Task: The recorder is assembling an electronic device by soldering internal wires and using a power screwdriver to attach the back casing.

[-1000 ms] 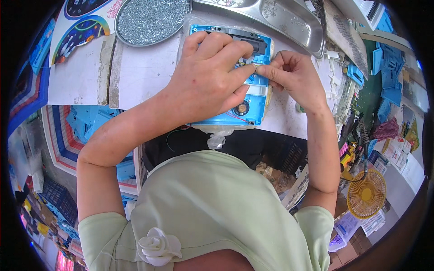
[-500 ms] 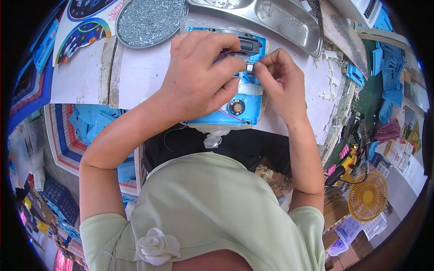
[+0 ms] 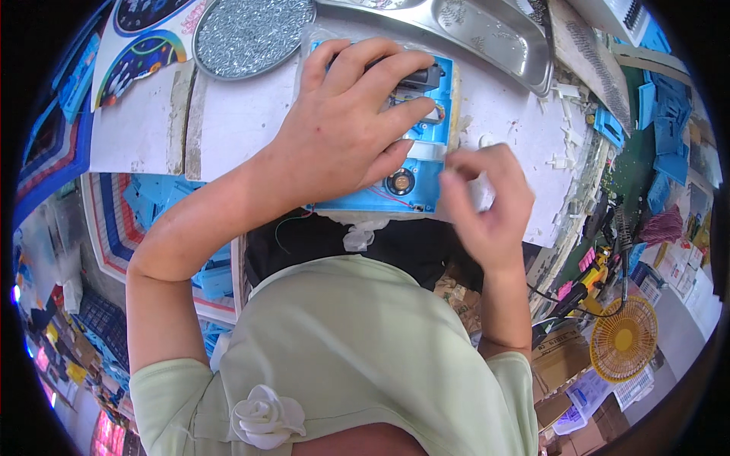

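Blue plastic housing (image 3: 432,175), open-faced and boxy, lies on the white worktop (image 3: 243,114), directly in front of the person. Its smooth wall edges a recess holding a round, dark-rimmed speaker (image 3: 400,182), a flat white band (image 3: 427,152) across the middle and a glossy black cylindrical part (image 3: 426,77). Thin red wires (image 3: 384,194) run by the speaker.

Left hand (image 3: 353,125) arched over the housing, fingers spread wider than half a second ago; thumb and forefinger apart, forefinger tip beside a small pale part (image 3: 433,115). (Underside hidden; cannot tell what the palm covers.)

Right hand (image 3: 488,201) has changed most: earlier pinching at that pale part, now drawn back toward the body by the housing's right side. Half curled, motion-blurred; cannot tell whether it holds anything.

Outward: crinkled clear plastic (image 3: 359,235) hangs at the near edge. Beyond, a round metal dish (image 3: 239,78) heaped with shiny screws (image 3: 252,34), and a compartmented steel tray (image 3: 494,49), round-cornered. Far right, small white plastic pieces (image 3: 563,162), irregular, scattered.
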`<action>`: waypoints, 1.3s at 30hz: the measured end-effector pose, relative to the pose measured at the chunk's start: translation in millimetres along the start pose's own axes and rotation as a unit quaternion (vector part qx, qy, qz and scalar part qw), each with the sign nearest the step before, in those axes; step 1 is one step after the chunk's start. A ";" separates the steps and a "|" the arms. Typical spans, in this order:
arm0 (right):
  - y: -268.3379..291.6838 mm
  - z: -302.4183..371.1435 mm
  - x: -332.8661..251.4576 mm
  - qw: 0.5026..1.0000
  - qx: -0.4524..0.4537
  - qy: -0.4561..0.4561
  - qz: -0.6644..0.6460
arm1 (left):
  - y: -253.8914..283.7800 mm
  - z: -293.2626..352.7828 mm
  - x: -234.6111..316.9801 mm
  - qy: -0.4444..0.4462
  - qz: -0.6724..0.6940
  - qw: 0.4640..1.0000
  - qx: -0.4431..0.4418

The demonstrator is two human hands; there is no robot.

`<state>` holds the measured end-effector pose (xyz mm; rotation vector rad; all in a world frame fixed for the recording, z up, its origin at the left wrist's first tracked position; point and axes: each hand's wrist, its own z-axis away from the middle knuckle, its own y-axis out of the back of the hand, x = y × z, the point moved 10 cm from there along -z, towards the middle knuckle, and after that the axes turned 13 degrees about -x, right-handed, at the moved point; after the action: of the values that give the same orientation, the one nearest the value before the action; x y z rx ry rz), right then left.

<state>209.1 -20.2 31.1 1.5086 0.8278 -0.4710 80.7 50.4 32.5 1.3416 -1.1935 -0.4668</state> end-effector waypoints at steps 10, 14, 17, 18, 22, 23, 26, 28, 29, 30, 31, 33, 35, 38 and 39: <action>-36.0 5.2 -22.3 0.995 0.001 0.025 0.095 | 16.9 29.1 6.6 -0.076 0.069 0.995 -0.005; -30.6 8.6 -20.4 0.994 0.004 0.029 0.101 | 8.4 19.5 15.0 -0.112 0.021 0.993 -0.038; -29.4 10.2 -20.8 0.997 -0.010 0.028 0.072 | 8.1 25.2 13.2 -0.097 0.004 0.995 -0.019; -28.1 7.2 -17.9 0.998 -0.026 0.022 0.055 | 6.1 23.5 12.5 -0.086 -0.002 0.996 -0.033; -29.5 4.1 -11.8 0.997 -0.029 0.043 0.051 | 4.5 25.3 12.5 -0.075 -0.010 0.997 -0.004; -27.3 6.8 -11.4 0.997 -0.030 0.041 0.055 | 6.0 24.7 16.5 -0.073 -0.014 0.997 -0.011; -23.8 9.8 -10.4 0.997 -0.040 0.042 0.060 | 4.5 25.2 21.8 -0.075 -0.034 0.996 -0.020; -18.0 8.0 -10.8 0.995 -0.051 0.056 0.068 | 2.6 25.1 21.8 -0.086 -0.040 0.995 -0.016; -4.3 2.2 -9.4 0.995 -0.069 0.051 0.042 | 2.9 26.1 19.9 -0.090 -0.040 0.995 -0.013; 15.1 -6.5 -3.3 0.994 -0.092 0.054 0.007 | 4.2 30.4 15.7 -0.083 -0.045 0.995 -0.013; 50.6 -11.1 23.7 0.993 -0.013 0.038 -0.113 | 6.9 33.5 12.6 -0.081 -0.040 0.996 0.003; 144.2 -27.0 85.4 0.982 0.091 -0.160 -0.043 | 18.0 44.5 6.3 -0.037 -0.033 0.999 0.018; 285.4 -6.4 168.7 0.946 0.238 -0.175 0.132 | 16.9 28.0 -4.1 -0.034 0.035 0.998 0.031; 413.7 8.6 335.9 0.866 0.247 -0.292 0.322 | 22.2 22.3 -11.3 0.040 0.089 0.994 0.042; 436.9 11.5 391.4 0.846 0.204 -0.346 0.352 | 23.0 20.2 -15.4 0.069 0.105 0.991 0.048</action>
<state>787.8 75.2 42.5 1.7207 -0.4295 -0.5905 49.4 59.3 43.3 1.2899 -1.2383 -0.1654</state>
